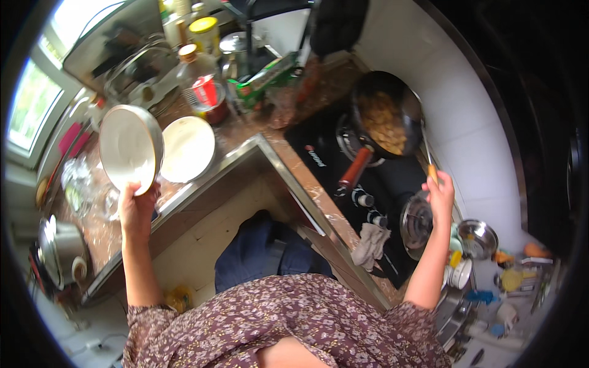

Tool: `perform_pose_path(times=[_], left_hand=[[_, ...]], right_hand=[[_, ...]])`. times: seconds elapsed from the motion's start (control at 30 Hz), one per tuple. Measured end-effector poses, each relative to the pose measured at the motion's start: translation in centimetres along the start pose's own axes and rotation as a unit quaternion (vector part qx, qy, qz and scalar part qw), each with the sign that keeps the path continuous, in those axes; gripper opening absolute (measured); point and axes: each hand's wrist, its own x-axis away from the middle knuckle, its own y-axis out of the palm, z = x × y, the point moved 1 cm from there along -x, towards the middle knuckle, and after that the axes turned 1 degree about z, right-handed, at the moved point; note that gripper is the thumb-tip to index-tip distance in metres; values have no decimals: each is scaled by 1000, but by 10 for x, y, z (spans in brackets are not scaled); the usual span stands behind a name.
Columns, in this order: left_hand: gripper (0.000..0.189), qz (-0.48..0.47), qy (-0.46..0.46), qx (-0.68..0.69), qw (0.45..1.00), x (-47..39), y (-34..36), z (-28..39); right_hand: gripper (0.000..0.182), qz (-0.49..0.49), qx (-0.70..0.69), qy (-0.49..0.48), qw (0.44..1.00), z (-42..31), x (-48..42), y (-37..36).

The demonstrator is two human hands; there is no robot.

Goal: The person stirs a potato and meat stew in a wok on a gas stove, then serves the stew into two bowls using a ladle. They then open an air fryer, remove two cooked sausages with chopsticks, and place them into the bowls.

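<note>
My left hand (139,204) grips the rim of a white bowl (129,147), tilted up on edge over the counter. Just beside it, a second white dish (188,149) rests on the brown marbled countertop (248,122). On the far side, my right hand (440,195) is closed around the wooden handle of a metal utensil (431,170). Its shaft reaches to the rim of a dark wok (412,112), and its working end cannot be made out. Browned chunks of food (384,124) lie in the wok, whose reddish wooden handle (358,166) points toward me.
The wok is on a black gas hob (322,133) with knobs (366,198) and a cloth (372,246) at its near end. A plastic bottle (202,87) and a green box (267,78) stand behind the dishes. At left is a rice cooker (64,253).
</note>
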Motion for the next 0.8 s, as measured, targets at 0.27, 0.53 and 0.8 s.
perform_pose_path(times=[0.27, 0.53, 0.8], left_hand=[[47, -52, -238, 9, 970, 36, 56, -57], [56, -73, -246, -39, 966, 39, 95, -102], [76, -3, -148, -55, 987, 38, 137, -118]], right_hand=[[27, -38, 396, -1, 918, -70, -88, -27], [27, -47, 723, -52, 687, -99, -137, -40], [45, -118, 517, -27, 847, -46, -165, -5]])
